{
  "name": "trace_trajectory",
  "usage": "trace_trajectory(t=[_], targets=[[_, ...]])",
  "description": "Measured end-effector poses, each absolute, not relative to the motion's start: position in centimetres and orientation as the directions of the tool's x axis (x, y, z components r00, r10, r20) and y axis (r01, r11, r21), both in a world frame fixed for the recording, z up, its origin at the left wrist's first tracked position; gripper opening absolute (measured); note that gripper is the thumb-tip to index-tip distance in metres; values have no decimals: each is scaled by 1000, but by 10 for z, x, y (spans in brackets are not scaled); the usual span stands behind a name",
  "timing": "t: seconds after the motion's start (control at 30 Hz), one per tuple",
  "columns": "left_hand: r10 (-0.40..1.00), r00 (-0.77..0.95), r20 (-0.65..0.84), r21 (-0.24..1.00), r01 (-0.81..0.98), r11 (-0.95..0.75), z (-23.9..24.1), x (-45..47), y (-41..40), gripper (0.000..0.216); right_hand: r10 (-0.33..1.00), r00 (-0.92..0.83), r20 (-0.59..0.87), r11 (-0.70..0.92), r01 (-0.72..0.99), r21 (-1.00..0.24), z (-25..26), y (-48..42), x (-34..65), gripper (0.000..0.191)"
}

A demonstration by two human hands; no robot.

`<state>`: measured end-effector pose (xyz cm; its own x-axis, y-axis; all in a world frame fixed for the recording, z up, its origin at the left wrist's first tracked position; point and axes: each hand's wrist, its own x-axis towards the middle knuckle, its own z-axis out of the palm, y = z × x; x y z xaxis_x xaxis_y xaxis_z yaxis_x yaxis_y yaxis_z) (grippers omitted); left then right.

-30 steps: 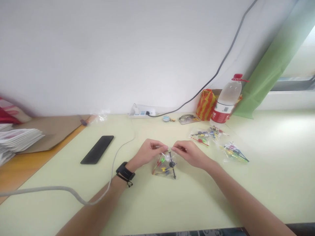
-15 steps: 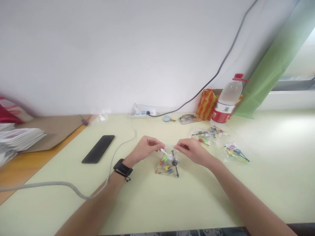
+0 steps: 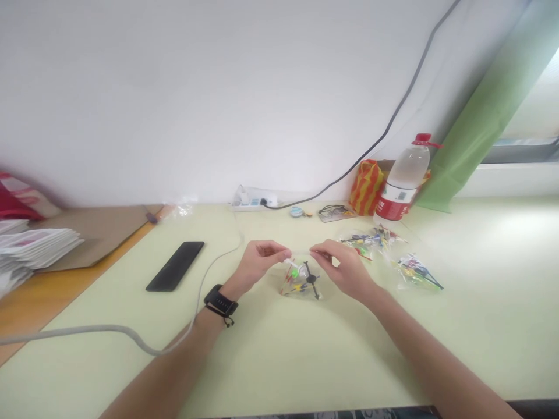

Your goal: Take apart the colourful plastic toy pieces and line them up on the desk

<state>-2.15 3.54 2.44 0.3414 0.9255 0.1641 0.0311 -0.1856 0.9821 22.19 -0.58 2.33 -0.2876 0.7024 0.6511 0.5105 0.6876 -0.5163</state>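
A small clear plastic bag [image 3: 301, 282] with several coloured pins and a black piece inside hangs between my hands over the pale green table [image 3: 283, 361]. My left hand [image 3: 257, 265], with a black watch on the wrist, pinches the bag's top left corner. My right hand [image 3: 343, 267] pinches its top right corner. Both hands are closed on the bag's upper edge, and its bottom rests near the tabletop.
Two more clear bags of coloured pins [image 3: 369, 238] [image 3: 414, 270] lie right of my hands. A black phone [image 3: 175, 266] and a grey cable [image 3: 131, 334] lie to the left. At the back stand a water bottle [image 3: 404, 180], a striped bag [image 3: 365, 186] and a power strip [image 3: 253, 201]. Stacked papers [image 3: 30, 250] sit at far left.
Both hands have lifted the bag slightly and drawn its top edge apart. The bag now sits a little higher and further right than a second ago.
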Motion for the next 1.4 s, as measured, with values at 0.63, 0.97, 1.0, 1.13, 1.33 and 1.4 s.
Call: trace_trajectory(t=[0.63,0.97,1.0,1.13,1.33,1.4], targets=[[801,508,316,424,680,-598,-12,5,6,50,618,-697,363,758,651,-40,0,-19,198,32],[845,491,212,285,796,-534,-19,16,-28,62,803,-548,235,577,813,-75,12,-6,233,11],[838,511,192,285,788,-546,-17,16,-36,64,819,-530,221,552,833,-46,12,-5,237,18],[765,623,161,321,700,-638,-11,7,-78,66,915,-371,161,378,926,-15,12,2,250,41],[656,742,137,342,586,-734,1,-36,-120,76,976,-181,122,189,980,-57,16,5,268,26],[671,724,160,333,601,-727,5,-56,-126,77,967,-208,146,222,971,-86,16,3,269,23]])
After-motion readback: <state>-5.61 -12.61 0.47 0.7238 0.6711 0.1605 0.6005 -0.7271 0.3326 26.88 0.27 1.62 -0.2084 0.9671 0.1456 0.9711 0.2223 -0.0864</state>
